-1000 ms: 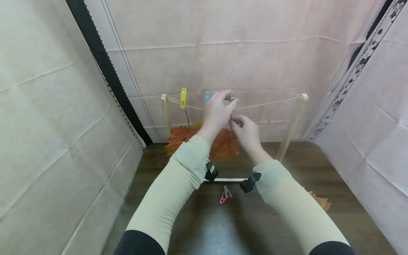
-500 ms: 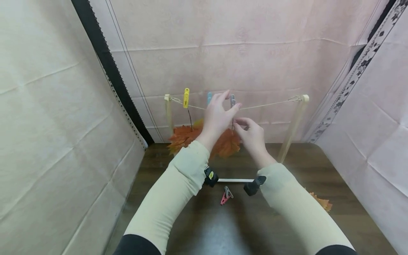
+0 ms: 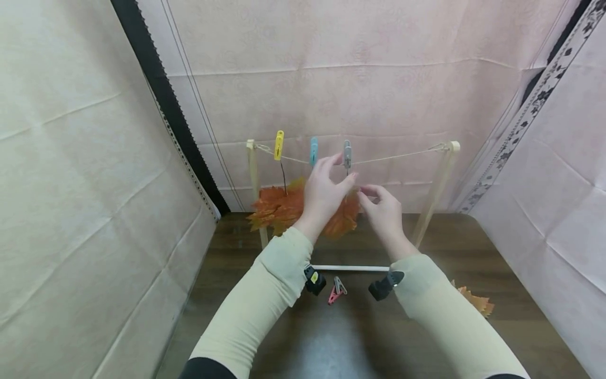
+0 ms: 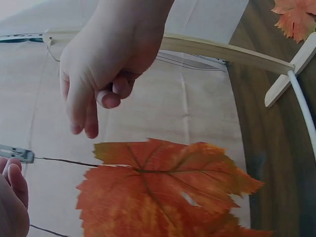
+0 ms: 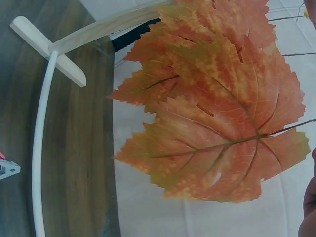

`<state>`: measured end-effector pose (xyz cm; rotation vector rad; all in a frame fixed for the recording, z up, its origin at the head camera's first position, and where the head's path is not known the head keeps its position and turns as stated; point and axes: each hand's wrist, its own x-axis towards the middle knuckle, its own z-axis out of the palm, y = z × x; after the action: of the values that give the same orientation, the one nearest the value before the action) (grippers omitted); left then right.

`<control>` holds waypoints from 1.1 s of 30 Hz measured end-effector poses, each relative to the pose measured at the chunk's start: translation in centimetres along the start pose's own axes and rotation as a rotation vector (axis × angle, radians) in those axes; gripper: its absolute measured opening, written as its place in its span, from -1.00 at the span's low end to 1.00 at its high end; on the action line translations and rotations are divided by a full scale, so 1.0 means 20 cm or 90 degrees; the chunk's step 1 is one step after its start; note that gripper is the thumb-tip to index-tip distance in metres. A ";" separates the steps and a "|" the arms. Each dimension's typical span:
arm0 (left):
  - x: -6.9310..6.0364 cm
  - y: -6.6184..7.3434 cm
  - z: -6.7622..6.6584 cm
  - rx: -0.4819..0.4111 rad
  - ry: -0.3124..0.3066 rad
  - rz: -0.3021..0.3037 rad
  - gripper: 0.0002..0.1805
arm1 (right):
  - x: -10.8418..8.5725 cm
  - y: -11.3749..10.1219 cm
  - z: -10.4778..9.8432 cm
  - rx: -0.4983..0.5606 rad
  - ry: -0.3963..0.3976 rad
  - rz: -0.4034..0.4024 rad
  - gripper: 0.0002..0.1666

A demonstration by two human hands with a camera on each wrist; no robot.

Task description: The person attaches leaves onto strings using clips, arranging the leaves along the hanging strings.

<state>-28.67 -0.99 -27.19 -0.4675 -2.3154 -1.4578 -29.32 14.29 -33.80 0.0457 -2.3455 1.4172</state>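
A grey clothespin (image 3: 347,153) stands on the string (image 3: 397,156), with the thin stem of an orange maple leaf (image 4: 163,192) below it. My left hand (image 3: 326,192) is just left of this clothespin, thumb and forefinger spread apart. In the left wrist view, its fingertips lie close by the clothespin; contact is unclear. To the right of the leaf hovers my right hand (image 3: 384,213), loosely bent and holding nothing. A blue clothespin (image 3: 314,151) and a yellow clothespin (image 3: 279,146) are also on the string. More maple leaves (image 3: 274,205) hang there, partly behind my left hand.
Wooden posts (image 3: 436,192) carry the string, joined low down by a white rod (image 3: 350,268). Nearer on the brown table, pink and grey clothespins (image 3: 337,291) lie together. Another leaf (image 3: 479,302) rests at the right, partly behind my sleeve. Pale cloth surrounds the table.
My right hand has left the leaf stem, moving right and down. My left hand has dropped slightly from the grey clothespin, uncovering it and the blue one. The leaf hangs from the string.
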 end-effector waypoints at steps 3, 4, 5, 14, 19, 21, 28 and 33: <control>-0.03 -0.04 0.02 -0.005 -0.009 0.002 -0.38 | -0.01 0.02 -0.01 0.014 0.000 0.009 -0.61; -0.04 -0.05 0.03 -0.005 -0.012 0.004 -0.38 | -0.02 0.03 -0.01 0.020 -0.001 0.012 -0.60; -0.05 -0.07 0.03 -0.004 -0.017 0.003 -0.39 | -0.02 0.04 -0.01 0.022 0.000 0.015 -0.59; -0.11 -0.17 0.08 -0.030 -0.006 -0.028 -0.44 | -0.05 0.10 0.00 0.042 0.004 0.040 -0.57; -0.15 -0.24 0.11 -0.034 -0.005 -0.048 -0.50 | -0.08 0.13 -0.01 0.038 -0.005 0.057 -0.55; -0.17 -0.28 0.11 -0.035 -0.003 -0.054 -0.53 | -0.09 0.14 -0.02 0.035 -0.003 0.058 -0.57; -0.22 -0.37 0.13 -0.038 -0.001 -0.071 -0.54 | -0.12 0.22 -0.02 0.037 0.003 0.064 -0.60; -0.27 -0.44 0.15 -0.021 -0.011 -0.067 -0.54 | -0.15 0.28 -0.02 0.027 0.014 0.067 -0.64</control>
<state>-28.26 -2.41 -37.87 -0.3733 -2.3648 -1.5477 -27.63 16.84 -39.32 -0.0817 -2.3306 1.5096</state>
